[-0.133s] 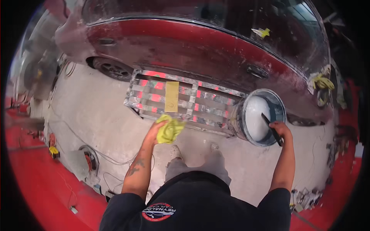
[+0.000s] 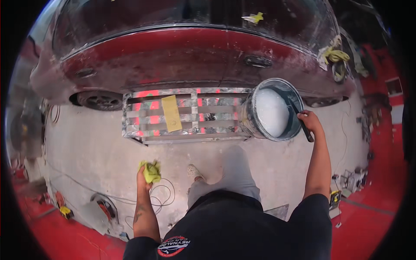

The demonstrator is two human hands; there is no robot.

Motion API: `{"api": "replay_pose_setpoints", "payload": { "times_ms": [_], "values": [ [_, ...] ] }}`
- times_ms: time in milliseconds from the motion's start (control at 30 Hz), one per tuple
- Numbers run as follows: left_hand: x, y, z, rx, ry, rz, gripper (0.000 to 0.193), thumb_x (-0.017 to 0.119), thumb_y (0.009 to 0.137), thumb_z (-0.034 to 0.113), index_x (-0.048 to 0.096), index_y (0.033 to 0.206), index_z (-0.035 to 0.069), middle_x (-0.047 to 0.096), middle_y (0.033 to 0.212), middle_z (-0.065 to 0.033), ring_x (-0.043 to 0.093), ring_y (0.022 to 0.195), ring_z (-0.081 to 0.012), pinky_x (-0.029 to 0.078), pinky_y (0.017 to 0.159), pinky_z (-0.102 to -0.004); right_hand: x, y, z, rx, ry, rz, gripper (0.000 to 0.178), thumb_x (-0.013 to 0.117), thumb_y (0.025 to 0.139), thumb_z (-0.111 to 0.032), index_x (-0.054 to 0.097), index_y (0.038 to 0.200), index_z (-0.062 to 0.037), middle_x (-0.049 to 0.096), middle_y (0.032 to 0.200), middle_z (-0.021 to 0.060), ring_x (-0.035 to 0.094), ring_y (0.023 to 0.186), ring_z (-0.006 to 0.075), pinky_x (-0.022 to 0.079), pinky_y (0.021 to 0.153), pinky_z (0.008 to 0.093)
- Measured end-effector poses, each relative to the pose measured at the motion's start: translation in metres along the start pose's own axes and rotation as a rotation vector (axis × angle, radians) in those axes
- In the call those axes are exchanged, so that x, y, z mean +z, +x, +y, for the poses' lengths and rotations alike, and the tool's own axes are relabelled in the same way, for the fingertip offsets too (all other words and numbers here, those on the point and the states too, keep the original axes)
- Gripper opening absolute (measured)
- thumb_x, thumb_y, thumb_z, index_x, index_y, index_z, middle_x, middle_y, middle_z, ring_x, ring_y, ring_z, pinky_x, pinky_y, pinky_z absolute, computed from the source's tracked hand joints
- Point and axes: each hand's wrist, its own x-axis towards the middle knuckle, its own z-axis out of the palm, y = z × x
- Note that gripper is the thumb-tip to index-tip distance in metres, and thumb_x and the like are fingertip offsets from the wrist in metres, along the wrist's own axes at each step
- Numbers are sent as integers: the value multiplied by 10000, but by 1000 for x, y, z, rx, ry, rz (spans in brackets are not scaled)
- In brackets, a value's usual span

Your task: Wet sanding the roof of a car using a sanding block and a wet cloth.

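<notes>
My left hand (image 2: pixel 142 178) is closed round a crumpled yellow-green cloth (image 2: pixel 151 171), held low over the floor in front of the bench. My right hand (image 2: pixel 311 122) grips a long, dark stick-like tool (image 2: pixel 308 132) at the bucket's right rim. Its far end reaches inside the bucket (image 2: pixel 293 100), and I cannot make out its exact kind. The large grey bucket contains a smooth white mass (image 2: pixel 271 113) and stands at the right end of a low slatted bench (image 2: pixel 193 113). A flat yellow strip marked with a small drawn ring (image 2: pixel 172 113) lies across the slats.
Behind the bench stands a dusty red car (image 2: pixel 173 56). Rags (image 2: pixel 334 56) hang near its right-hand mirror, and a yellow-white scrap (image 2: pixel 253 17) lies on its window. Cables (image 2: pixel 161 193) trail over the floor at left, near a round reel-like thing (image 2: pixel 104 206).
My left hand has moved down and left with the cloth, away from the bench. My right hand stays at the bucket with the tool. The whole view has shifted and turned.
</notes>
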Motion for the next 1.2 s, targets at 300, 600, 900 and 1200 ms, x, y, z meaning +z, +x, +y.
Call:
{"api": "replay_pose_setpoints", "payload": {
  "times_ms": [300,600,900,1200],
  "values": [
    [-192,-87,124,87,19,540,375,464,1020,404,573,1185,86,696,1045,-175,700,902,-402,595,810,-579,0,-71,125,82,374,365,526,672,955,-426,614,1378,-120,686,793,127,653,706,200,514,698,353],
    [-66,-47,321,124,15,-12,664,314,1027,592,562,1325,53,689,1225,-168,685,994,-366,583,780,-525,25,22,213,559,-22,370,454,620,971,-417,596,1314,-119,696,1234,228,642,1189,429,520,965,528],
    [178,-195,472,434,199,433,556,417,1011,468,534,1278,-5,695,1063,-254,698,843,-390,603,715,-516,-110,5,151,626,142,258,494,673,943,-369,578,1330,-77,700,1211,230,670,1140,404,516,986,500],
    [254,-242,493,412,47,538,420,461,1014,397,532,1206,30,686,988,-222,703,856,-415,607,722,-541,-214,117,22,739,1214,783,563,646,943,-579,615,1224,-93,671,981,63,642,827,213,553,600,386]
  ]
}}
